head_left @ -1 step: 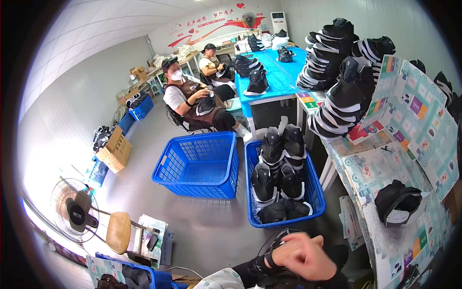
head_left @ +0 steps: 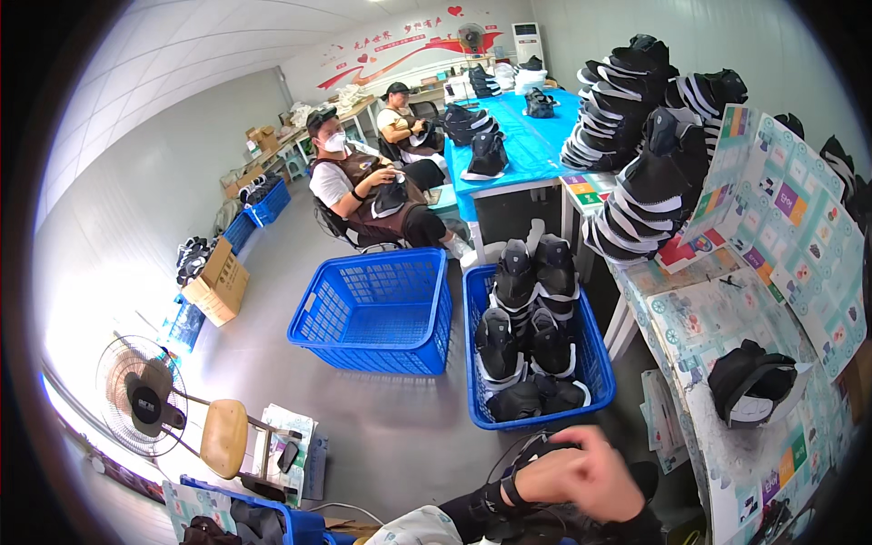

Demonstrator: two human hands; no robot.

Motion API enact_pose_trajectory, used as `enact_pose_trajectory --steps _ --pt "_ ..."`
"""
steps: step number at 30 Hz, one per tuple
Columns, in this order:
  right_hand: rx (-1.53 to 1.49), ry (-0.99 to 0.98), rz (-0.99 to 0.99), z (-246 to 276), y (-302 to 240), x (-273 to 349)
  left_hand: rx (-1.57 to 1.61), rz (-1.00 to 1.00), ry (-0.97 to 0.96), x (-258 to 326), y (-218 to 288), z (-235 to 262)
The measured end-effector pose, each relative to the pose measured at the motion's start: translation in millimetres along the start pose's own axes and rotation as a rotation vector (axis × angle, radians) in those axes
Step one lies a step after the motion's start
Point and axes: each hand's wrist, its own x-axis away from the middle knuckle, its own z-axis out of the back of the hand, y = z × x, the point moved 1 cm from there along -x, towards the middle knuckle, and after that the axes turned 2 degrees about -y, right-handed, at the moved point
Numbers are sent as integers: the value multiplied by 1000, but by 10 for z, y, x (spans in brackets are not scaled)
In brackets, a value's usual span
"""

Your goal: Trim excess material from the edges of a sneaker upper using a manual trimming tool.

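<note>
At the lower edge, my left hand reaches in from the left with a black band around its wrist. My right hand, its dark sleeve at the lower right, crosses in front of it and is smeared by motion. Together they overlap above my lap, so the left fingers are hidden. No held thing shows in either hand. Just beyond them stands a blue plastic basket with several black-and-white shoe uppers stacked in rows. On the patterned worktable to the right lies one black-and-white shoe upper.
A second blue basket stands left of the full one. Tall stacks of shoe uppers rise at the right. Two co-workers sit by the blue-covered table, handling uppers. A fan and a wooden-seated chair stand at left.
My right hand has shifted slightly to the right, its raised finger a little higher. My left wrist stays nearly in place. The baskets and uppers have not moved.
</note>
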Motion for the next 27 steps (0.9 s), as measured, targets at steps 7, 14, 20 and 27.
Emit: enact_pose_trajectory --steps 7,14,20,27 --pt "68 -388 -140 305 -105 110 -42 162 46 73 -146 -2" --pt "400 379 266 190 10 117 -166 200 50 61 -205 10" --pt "406 527 305 168 -19 188 -120 308 -34 28 -99 29" --pt "398 472 170 238 244 288 -152 295 -59 42 -175 22"
